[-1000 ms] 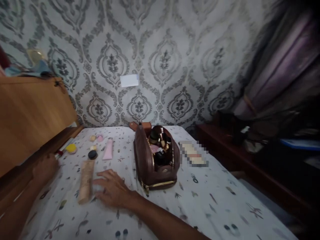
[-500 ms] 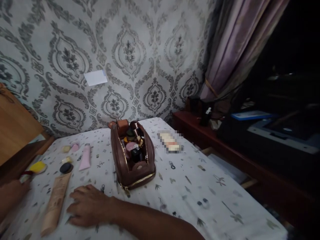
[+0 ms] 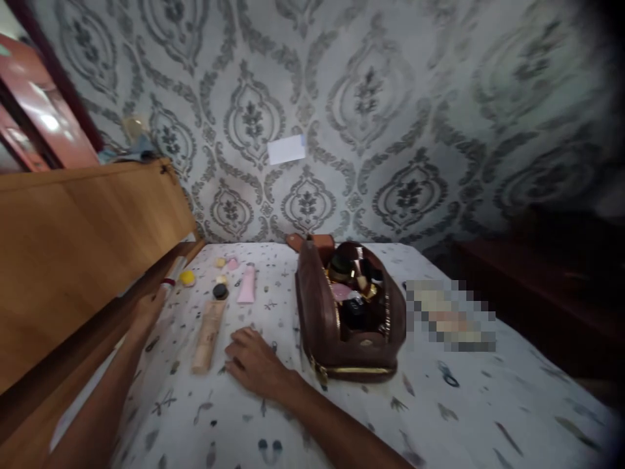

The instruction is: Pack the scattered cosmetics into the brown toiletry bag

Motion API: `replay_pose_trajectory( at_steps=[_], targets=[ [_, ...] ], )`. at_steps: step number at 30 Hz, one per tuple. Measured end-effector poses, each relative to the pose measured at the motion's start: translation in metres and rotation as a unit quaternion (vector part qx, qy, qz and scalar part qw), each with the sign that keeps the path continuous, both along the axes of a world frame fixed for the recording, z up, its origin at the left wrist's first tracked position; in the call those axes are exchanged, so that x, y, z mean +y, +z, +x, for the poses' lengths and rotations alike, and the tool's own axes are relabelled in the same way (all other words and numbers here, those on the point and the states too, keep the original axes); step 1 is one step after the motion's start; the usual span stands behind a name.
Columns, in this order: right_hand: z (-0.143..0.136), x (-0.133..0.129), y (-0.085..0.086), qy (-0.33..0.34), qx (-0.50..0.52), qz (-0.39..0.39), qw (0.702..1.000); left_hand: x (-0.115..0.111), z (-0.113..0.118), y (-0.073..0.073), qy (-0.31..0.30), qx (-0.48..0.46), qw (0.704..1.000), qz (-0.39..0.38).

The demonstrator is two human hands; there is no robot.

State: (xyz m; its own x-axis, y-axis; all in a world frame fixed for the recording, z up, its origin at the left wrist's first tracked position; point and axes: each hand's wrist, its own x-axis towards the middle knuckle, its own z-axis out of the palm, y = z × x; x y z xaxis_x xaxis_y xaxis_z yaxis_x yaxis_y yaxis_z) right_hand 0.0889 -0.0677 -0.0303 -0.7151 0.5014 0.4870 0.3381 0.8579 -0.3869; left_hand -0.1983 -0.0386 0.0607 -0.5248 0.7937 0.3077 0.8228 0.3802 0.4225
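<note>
My left hand [image 3: 150, 305] reaches to the bed's left edge, fingers closed on a slim whitish tube with a dark red band [image 3: 174, 268]; blur hides its exact kind. My right hand [image 3: 254, 361] rests palm down on the patterned sheet, fingers spread and holding nothing. Between the hands lies a beige squeeze tube [image 3: 209, 337], with a round black lid [image 3: 221, 291] just beyond it. A pink tube [image 3: 247, 284] is farther back. Right of my right hand stands an unzipped brown toiletry bag [image 3: 351, 355], filled with small cosmetics such as a black box [image 3: 354, 314].
A yellow round item [image 3: 187, 279] and small pink and cream pieces [image 3: 231, 264] lie at the back left. A wooden board [image 3: 97, 221] borders the bed on the left. A blurred-out flat item [image 3: 449, 316] lies right of the bag. Patterned wallpaper [image 3: 366, 91] rises behind.
The view has swung left, so everything appears farther right and the wooden board shows more. Both hands stay near the same items; my left hand still has the whitish tube.
</note>
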Motion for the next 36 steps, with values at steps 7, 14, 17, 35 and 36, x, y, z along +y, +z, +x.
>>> replay_pose_trajectory(
  at_steps=[7,14,17,35,36],
  targets=[
    [-0.002,0.001,-0.013,0.011,0.163,-0.091,0.982,-0.005,0.026,-0.019,-0.053,-0.348,0.933,0.07],
    [-0.002,0.014,-0.014,-0.036,0.287,-0.34,0.895,-0.015,0.078,-0.03,-0.165,-0.464,0.868,0.062],
    [-0.001,0.02,-0.012,-0.032,0.374,-0.448,0.811,-0.021,0.098,-0.035,-0.197,-0.444,0.871,0.069],
    [-0.002,0.025,-0.002,0.002,0.528,-0.585,0.615,-0.054,0.134,-0.054,-0.375,0.277,0.883,0.051],
    [-0.002,0.026,-0.002,0.001,0.531,-0.585,0.613,-0.054,0.133,-0.054,-0.393,0.272,0.877,0.046]
  ],
)
